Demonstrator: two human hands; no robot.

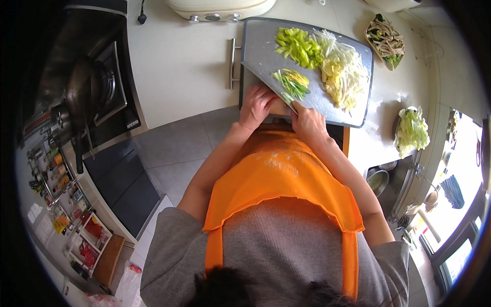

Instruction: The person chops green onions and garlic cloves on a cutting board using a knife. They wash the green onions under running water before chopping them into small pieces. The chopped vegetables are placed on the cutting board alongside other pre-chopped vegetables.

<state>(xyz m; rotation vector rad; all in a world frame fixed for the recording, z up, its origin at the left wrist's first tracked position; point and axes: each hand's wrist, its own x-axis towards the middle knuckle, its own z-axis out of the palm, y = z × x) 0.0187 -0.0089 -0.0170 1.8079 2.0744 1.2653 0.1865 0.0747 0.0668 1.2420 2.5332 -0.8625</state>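
Observation:
In the head view, a grey cutting board (264,42) with a dark rim lies before me. My right hand (310,122) grips a kitchen knife at the board's near edge. Its blade (264,80) appears as a thin diagonal line running up to the left. My left hand (257,107) is beside the blade with its fingers curled; what lies under them is hidden. Just past the blade sit thin green and yellow strips (294,82). Sliced light-green peppers (299,46) are piled at the back, touching shredded napa cabbage (347,73) on the right.
A white appliance (220,8) with knobs stands behind the board, and a metal bar handle (232,63) beside its left rim. On the right are a plate of cut strips (385,42) and a heap of cabbage leaves (412,130). A wok (82,84) sits on the stove at left.

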